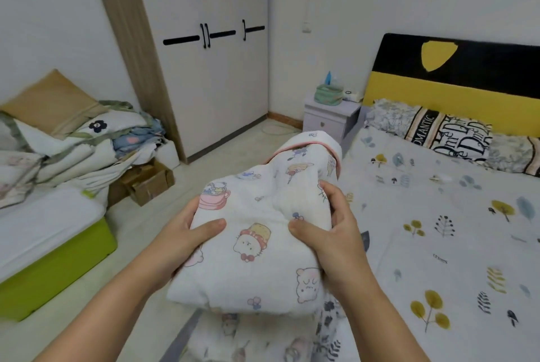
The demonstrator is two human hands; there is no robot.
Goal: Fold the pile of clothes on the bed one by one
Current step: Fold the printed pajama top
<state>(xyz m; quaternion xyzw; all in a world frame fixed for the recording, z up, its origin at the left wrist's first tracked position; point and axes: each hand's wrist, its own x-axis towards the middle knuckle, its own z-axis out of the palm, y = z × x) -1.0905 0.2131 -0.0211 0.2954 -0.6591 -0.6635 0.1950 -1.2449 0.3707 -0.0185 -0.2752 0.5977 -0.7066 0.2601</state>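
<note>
Holding the folded garment (257, 233) above the bed (438, 215) edge, the left hand (181, 239) and right hand (336, 233) clamp its opposite sides, thumbs on top, fingers curled beneath. Padded cotton appears soft, light and compressible; grip at the folded edges beside the fingers to prevent unfolding.

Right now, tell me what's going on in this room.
A person is holding a folded white cartoon-print garment up in both hands, the left hand on one side and the right hand on the other, thumbs on top. It is lifted off the bed, at the bed's edge. More printed fabric lies below it. A heap of bedding sits across the room.
</note>
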